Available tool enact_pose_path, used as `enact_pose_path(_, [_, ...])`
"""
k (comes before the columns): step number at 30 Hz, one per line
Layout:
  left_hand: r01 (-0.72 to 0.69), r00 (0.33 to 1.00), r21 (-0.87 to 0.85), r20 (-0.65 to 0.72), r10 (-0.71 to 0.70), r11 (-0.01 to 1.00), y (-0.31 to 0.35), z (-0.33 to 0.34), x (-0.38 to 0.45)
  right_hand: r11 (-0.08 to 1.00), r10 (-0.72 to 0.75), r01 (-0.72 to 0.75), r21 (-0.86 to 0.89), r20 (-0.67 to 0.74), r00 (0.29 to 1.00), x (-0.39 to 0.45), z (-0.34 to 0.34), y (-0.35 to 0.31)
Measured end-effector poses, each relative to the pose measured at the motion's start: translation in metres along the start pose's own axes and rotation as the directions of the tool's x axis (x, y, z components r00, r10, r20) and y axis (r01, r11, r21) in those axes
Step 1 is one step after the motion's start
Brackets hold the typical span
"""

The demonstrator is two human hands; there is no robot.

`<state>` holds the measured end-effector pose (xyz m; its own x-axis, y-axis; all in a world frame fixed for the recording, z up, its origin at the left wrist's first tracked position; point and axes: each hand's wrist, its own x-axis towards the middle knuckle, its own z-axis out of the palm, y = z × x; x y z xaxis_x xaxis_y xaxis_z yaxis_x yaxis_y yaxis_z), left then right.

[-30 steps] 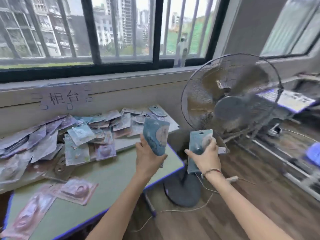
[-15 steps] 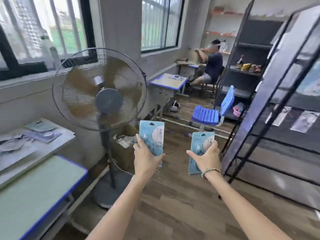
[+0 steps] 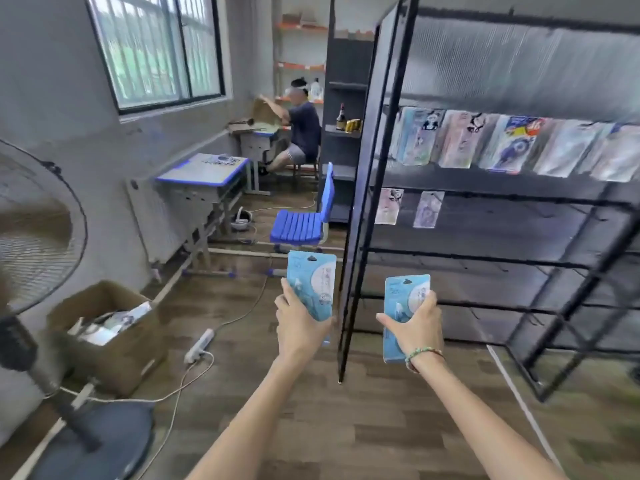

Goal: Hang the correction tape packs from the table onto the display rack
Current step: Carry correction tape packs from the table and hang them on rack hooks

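My left hand (image 3: 300,323) grips a light-blue correction tape pack (image 3: 313,284) upright by its lower half. A second blue pack (image 3: 405,299) stands upright in my right hand (image 3: 414,329), which wears a bead bracelet. Both packs are held at chest height in front of the black display rack (image 3: 367,188), whose near corner post runs between them. Several packs (image 3: 512,147) hang in a row on the rack's upper bar, and two more packs (image 3: 408,206) hang on the bar below. The table is out of view.
A standing fan (image 3: 38,244) and its round base fill the left edge. An open cardboard box (image 3: 104,334) and a power strip (image 3: 199,345) with cords lie on the wooden floor. A blue chair (image 3: 304,223), a desk (image 3: 204,173) and a seated person (image 3: 298,129) are further back.
The view has swung right, away from the table and the fan, onto the display rack. Both hands keep hold of their packs and are now nearer the rack's corner post.
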<state>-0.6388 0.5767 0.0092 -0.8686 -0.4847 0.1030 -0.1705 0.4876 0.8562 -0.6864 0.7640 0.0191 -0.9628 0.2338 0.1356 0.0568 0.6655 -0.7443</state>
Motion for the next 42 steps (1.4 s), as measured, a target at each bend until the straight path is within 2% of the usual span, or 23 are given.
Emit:
enact_pose_path(8, [-0.057, 0.989, 0.041, 0.139, 0.051, 0.998, 0.056, 0.104, 0.043, 0.996, 0.088, -0.087, 0.016, -0.059, 0.994, 0.081, -0.032, 0.058])
enact_pose_path(11, [-0.08, 0.982, 0.055, 0.177, 0.069, 0.995, 0.071, 0.138, 0.066, 0.993, 0.112, -0.115, -0.042, -0.062, 0.992, 0.118, -0.037, 0.071])
enact_pose_path(23, [-0.118, 0.976, 0.075, 0.191, 0.102, 0.99, 0.125, 0.24, 0.184, 0.978, 0.091, -0.103, -0.181, -0.071, 0.993, 0.281, -0.036, 0.073])
enact_pose_path(33, [-0.033, 0.985, 0.147, 0.171, 0.007, 0.989, 0.138, 0.306, 0.258, 0.969, 0.117, -0.125, -0.213, -0.047, 0.992, 0.388, -0.02, 0.098])
enact_pose_path(42, [0.098, 0.987, 0.227, 0.102, -0.124, 0.969, 0.138, 0.358, 0.298, 0.982, 0.045, -0.027, -0.186, 0.09, 0.995, 0.473, 0.005, 0.114])
